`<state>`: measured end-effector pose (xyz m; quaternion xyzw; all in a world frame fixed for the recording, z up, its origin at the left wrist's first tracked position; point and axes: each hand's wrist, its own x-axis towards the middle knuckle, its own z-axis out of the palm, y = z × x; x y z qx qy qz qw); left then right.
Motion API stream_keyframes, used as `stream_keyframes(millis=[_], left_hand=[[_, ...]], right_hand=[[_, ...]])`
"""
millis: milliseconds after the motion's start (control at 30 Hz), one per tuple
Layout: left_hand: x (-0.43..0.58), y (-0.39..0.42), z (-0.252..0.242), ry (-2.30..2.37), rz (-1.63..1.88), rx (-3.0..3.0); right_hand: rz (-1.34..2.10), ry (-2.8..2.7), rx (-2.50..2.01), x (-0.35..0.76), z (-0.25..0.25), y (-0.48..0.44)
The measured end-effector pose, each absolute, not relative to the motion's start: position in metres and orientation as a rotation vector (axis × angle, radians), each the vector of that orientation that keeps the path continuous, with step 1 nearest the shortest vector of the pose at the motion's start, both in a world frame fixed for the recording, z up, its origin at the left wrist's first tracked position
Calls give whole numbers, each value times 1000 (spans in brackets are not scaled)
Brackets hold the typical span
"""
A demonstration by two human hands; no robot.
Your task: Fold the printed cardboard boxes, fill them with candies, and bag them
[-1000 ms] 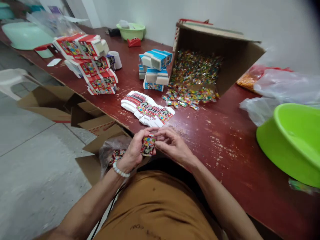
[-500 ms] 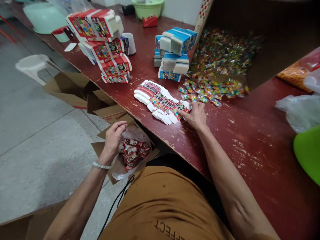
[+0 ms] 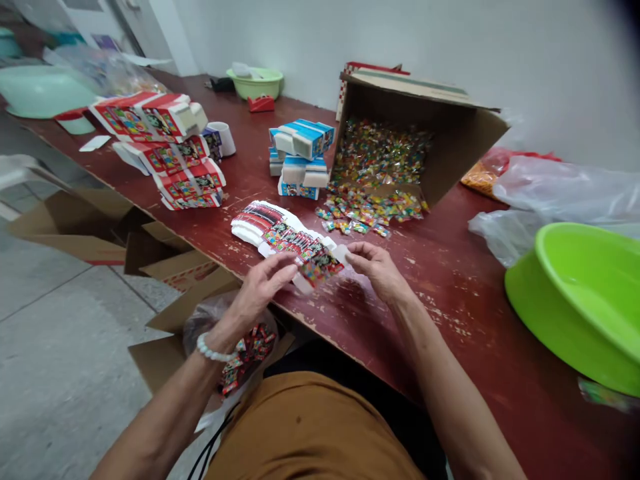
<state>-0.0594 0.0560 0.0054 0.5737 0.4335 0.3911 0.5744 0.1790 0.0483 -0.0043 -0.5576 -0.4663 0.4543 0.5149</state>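
Note:
A small red printed candy box (image 3: pixel 323 269), somewhat blurred, is held between my two hands just above the table. My left hand (image 3: pixel 264 285) has thumb and fingers closed at its left end, near a white flap. At the other end, my right hand (image 3: pixel 376 268) pinches another white flap. Right behind the box lies a fanned row of flat red-and-white boxes (image 3: pixel 280 230) on the table. Wrapped candies (image 3: pixel 373 208) are spread beyond my right hand. Down to the left, a plastic-lined carton (image 3: pixel 163 363) contains many small red boxes (image 3: pixel 255 347).
Bundled red boxes (image 3: pixel 165 157) stand stacked at the left, blue bundles (image 3: pixel 303 157) mid-table. A tipped cardboard box (image 3: pixel 460 143) spills candies. A green basin (image 3: pixel 565 313) is at the right; open cartons (image 3: pixel 75 223) sit below the table's left edge.
My right hand has drawn a box away from the near end of the row. My left hand has risen from over the carton to the box. The view has turned right.

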Motion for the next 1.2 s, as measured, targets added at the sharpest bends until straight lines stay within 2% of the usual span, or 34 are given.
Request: stream_keyframes(millis=[133,267,633,833,1033,1200], left_hand=[[-47,38,13,606,411,988],[-36,18,11,399,292,814],[-28,-1,18,623,484,974],[-21,-1,8,741,659,943],[-24,7,10,808,798,1031],[-25,-2,19,862,1056,1073]], right_hand=[[1357,-1221,-1091,174,21,23],[1419,-1265,-998,165,26,14],[1353,-1225,-961,155,31,1],[1620,-1133,-887,138,23,-15],[1176,-1190,-1140,136,19,-12],[1165,-1137,-1146,132,13,-11]])
